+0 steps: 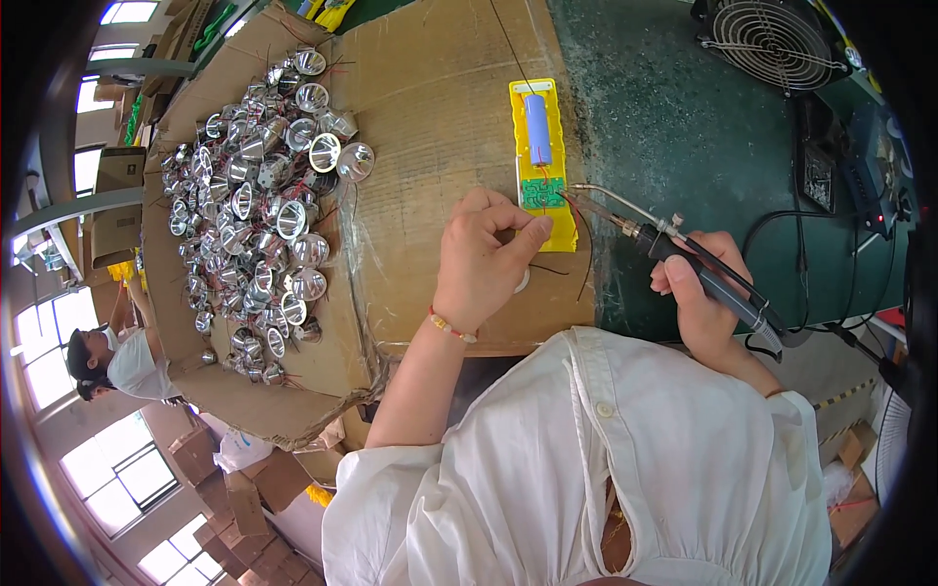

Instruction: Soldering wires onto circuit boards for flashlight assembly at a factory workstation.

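Yellow plastic casing (562,232) lies on cardboard (430,117), a lilac battery (537,129) and green circuit board (542,193) inside — the person's right hand (705,314) grips a soldering iron (655,242), its tip at the board's right edge, while the left hand (487,249) holds thumb and forefinger closed together over the casing's lower end — whether around anything cannot be told

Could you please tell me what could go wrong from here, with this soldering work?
1. The soldering iron in the right hand has its tip close to the left hand; if hot, a slip could burn the fingers.
2. The tip is at the right edge of the green circuit board and might scorch it.
3. The yellow casing lies on cardboard with no clamp visible, so it may shift.
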Demonstrator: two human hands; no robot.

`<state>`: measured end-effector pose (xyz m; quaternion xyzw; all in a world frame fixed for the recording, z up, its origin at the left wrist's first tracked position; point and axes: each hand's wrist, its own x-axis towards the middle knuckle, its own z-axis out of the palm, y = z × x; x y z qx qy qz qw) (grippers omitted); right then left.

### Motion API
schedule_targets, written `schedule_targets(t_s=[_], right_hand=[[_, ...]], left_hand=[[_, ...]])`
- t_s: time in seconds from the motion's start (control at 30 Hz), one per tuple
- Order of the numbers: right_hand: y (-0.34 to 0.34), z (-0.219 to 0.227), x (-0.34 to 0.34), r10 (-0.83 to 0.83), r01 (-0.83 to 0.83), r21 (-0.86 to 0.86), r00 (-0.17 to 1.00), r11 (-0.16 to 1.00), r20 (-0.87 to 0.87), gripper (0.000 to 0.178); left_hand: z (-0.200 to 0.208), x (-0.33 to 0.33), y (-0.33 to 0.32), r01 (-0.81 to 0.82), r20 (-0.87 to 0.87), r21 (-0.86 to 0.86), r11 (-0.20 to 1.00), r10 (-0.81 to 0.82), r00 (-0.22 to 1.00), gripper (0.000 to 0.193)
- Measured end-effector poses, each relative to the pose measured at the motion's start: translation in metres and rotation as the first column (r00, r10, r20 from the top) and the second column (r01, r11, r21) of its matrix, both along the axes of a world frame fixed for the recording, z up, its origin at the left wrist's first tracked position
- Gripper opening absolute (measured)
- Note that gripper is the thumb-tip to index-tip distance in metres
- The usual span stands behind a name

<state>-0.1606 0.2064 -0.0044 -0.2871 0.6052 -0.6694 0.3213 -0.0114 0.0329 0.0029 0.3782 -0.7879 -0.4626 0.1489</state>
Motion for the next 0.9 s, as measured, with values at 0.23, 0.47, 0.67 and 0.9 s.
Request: schedule_targets(t_s=[0.23, 0.47, 0.67, 0.9], right_hand=[[0.003, 0.002, 0.001, -0.054, 0.054, -0.001, 0.999, 0.999, 0.006, 0.018], [0.007, 0.003, 0.0, -0.082, 0.083, -0.007, 0.995, 0.997, 0.062, 0.018], [0.014, 0.003, -0.004, -0.105, 0.107, -0.026, 0.992, 0.994, 0.066, 0.018], [0.011, 0.002, -0.001, -0.084, 0.086, -0.033, 0.995, 0.996, 0.055, 0.018]], left_hand=[[-0.002, 0.001, -0.001, -0.01, 0.008, 0.013, 1.0, 0.01, 1.0, 0.012], [-0.001, 0.0, 0.0, -0.033, 0.035, 0.016, 0.999, 0.033, 0.999, 0.012], [0.017, 0.009, 0.018, -0.035, -0.03, -0.302, 0.953, 0.027, 0.999, 0.013], [0.006, 0.026, 0.036, 0.298, 0.261, -0.631, 0.716, -0.165, 0.951, 0.025]])
